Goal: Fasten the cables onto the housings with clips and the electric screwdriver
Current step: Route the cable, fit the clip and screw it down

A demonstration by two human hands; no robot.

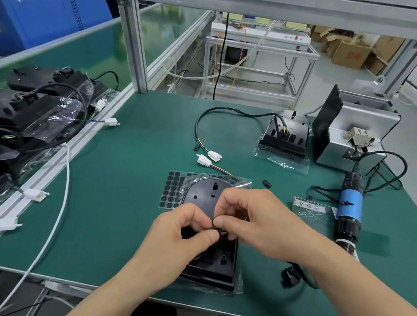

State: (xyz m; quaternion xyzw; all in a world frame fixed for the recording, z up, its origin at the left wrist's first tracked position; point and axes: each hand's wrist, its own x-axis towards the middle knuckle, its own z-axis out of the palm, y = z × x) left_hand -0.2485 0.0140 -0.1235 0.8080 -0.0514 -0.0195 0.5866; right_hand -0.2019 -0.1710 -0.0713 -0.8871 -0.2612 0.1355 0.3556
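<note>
A black housing (202,195) in a clear bag lies on the green mat in front of me. Over its middle my left hand (187,229) and my right hand (249,220) meet, and both pinch a small black clip (217,228) on the cable there. The cable's white connector (204,160) lies just beyond the housing. The blue and black electric screwdriver (349,209) lies on the mat to the right. A second housing (287,135) with its cable attached sits at the back right, and one loose black clip (266,183) lies between them.
A sheet of black round pads (171,192) lies under the near housing's left side. A metal screw feeder (352,138) stands at the far right. Several bagged housings (28,115) with cables are piled on the left. A white cable (57,207) runs along the mat's left edge.
</note>
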